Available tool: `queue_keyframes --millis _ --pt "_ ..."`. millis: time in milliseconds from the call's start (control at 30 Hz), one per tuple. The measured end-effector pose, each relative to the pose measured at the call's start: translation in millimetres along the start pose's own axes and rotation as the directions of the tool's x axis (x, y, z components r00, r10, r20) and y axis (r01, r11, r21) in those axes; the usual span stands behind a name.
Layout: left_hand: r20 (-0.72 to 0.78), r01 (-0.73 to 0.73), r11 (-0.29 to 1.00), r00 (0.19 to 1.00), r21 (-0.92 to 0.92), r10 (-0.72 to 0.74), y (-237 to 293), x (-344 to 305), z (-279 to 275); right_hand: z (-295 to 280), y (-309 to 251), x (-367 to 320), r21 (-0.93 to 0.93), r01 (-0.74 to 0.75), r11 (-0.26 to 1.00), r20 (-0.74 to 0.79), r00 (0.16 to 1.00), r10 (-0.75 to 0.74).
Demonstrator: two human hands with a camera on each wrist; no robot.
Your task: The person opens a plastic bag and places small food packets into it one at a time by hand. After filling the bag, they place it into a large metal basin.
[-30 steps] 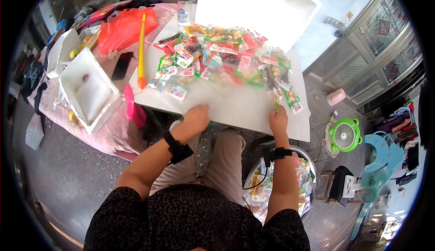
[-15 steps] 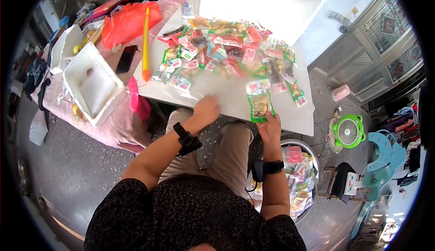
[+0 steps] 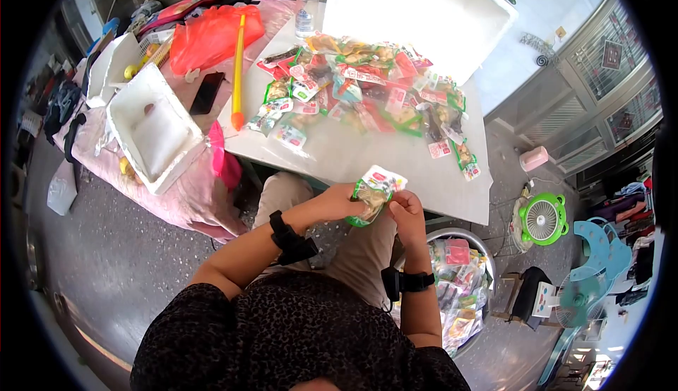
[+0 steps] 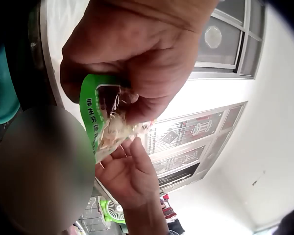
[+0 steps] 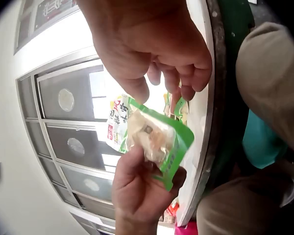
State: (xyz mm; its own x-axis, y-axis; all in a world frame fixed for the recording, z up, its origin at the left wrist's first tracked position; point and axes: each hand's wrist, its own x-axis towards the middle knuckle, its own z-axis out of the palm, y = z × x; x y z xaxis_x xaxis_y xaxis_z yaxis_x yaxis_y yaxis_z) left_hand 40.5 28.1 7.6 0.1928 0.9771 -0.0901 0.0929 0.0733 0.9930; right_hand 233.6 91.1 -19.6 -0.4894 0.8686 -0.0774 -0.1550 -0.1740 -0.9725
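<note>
A clear snack packet [image 3: 376, 192] with a green border and a white printed top is held over the lap at the table's front edge. My left hand [image 3: 336, 205] grips it by one side, thumb on its front in the right wrist view, where pale food pieces show through the packet [image 5: 149, 134]. Beside the packet's other edge is my right hand [image 3: 408, 216]. Its thumb and loosely bent fingers stand apart close to that edge in the right wrist view. Beyond, a pile of similar packets [image 3: 364, 73] covers the back of the white table [image 3: 339, 154].
A steel basin [image 3: 487, 246] full of packets stands on the floor by my right leg. Behind the pile leans a white foam box [image 3: 424, 17], with a bottle [image 3: 306, 11] beside it. Left are a yellow stick [image 3: 239, 73], a phone [image 3: 207, 93] and an open foam box [image 3: 155, 133].
My right hand brought a packet from the pile back to the table's front edge. My left hand moved right and took hold of it, and the right hand's fingers now stand apart beside it.
</note>
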Motion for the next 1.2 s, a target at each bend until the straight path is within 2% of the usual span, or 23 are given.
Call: queue_keyframes --millis 33,100,133,167,267,367,433,467,500,567,600,633,733,833,933,1067,1167,1200 --pt "0.103 0.011 0.978 0.994 0.209 -0.033 5.2 -2.6 -4.7 -6.0 -4.8 0.1 0.039 0.029 0.999 0.043 0.999 -0.031" --pt "0.281 -0.003 0.938 0.955 0.347 -0.101 17.2 -3.1 -6.9 -13.8 -24.2 -4.8 -0.013 -0.076 0.997 0.268 0.960 0.076" --pt "0.362 -0.019 0.911 0.921 0.412 -0.144 22.7 -4.1 -6.7 -12.7 -35.1 -9.1 -0.046 -0.123 0.991 0.373 0.918 0.132" --pt "0.408 -0.013 0.881 0.890 0.472 -0.206 27.9 -5.0 -5.5 -7.9 -47.4 -14.2 -0.113 -0.221 0.969 0.430 0.868 0.248" --pt "0.382 -0.074 0.847 0.911 0.526 -0.158 26.5 -1.5 -1.3 -9.9 -33.9 -16.9 -0.251 -0.238 0.938 0.355 0.879 0.318" --pt "0.325 -0.183 0.891 0.945 0.416 0.042 7.8 4.1 -8.1 -9.5 -10.0 -20.9 -0.101 -0.233 0.967 0.205 0.946 0.250" --pt "0.002 -0.062 0.992 0.998 0.113 0.063 -3.8 11.9 -12.4 -11.3 -4.1 -21.8 0.033 -0.212 0.977 0.087 0.974 0.208" --pt "-0.177 -0.024 0.958 0.981 0.285 0.077 -3.3 16.7 -21.1 -11.1 -4.0 -22.1 0.118 -0.185 0.976 0.025 0.983 0.183" --pt "-0.344 0.046 0.898 0.931 0.437 0.120 -2.1 20.9 -29.2 -10.9 -3.7 -23.1 0.202 -0.154 0.967 -0.040 0.985 0.165" --pt "-0.410 0.116 0.731 0.881 0.672 0.237 -6.8 24.4 -33.0 -15.5 -0.4 -19.5 0.268 -0.060 0.962 -0.164 0.981 0.107" --pt "-0.426 0.161 0.623 0.852 0.766 0.304 -10.5 26.2 -34.0 -16.6 -0.3 -16.0 0.295 -0.008 0.955 -0.226 0.971 0.078" --pt "-0.408 0.160 0.592 0.857 0.790 0.314 -15.0 27.9 -34.0 -14.6 -3.2 -12.8 0.327 0.029 0.945 -0.224 0.973 0.048" --pt "-0.423 0.238 0.586 0.883 0.775 0.201 -33.5 38.6 -34.1 -11.7 -2.0 -3.2 0.350 0.090 0.932 -0.279 0.960 0.012" --pt "-0.382 0.151 0.631 0.890 0.761 0.249 -41.1 37.2 -28.3 -2.7 -4.5 2.2 0.370 0.103 0.923 -0.236 0.972 -0.013" --pt "-0.421 0.154 0.654 0.865 0.741 0.273 -41.5 33.9 -16.3 5.2 -3.5 7.0 0.344 0.068 0.936 -0.192 0.981 -0.001" --pt "-0.414 0.144 0.660 0.868 0.737 0.274 -44.5 33.4 -11.7 16.7 -6.6 11.1 0.385 0.006 0.923 -0.208 0.975 0.080" --pt "-0.401 0.101 0.692 0.870 0.715 0.287 -46.0 35.1 -12.2 7.6 6.2 17.3 0.325 0.004 0.946 -0.228 0.971 0.074" --pt "-0.390 0.072 0.705 0.870 0.705 0.302 -47.3 35.2 -13.2 2.3 10.1 19.5 0.217 0.005 0.976 -0.248 0.968 0.050"
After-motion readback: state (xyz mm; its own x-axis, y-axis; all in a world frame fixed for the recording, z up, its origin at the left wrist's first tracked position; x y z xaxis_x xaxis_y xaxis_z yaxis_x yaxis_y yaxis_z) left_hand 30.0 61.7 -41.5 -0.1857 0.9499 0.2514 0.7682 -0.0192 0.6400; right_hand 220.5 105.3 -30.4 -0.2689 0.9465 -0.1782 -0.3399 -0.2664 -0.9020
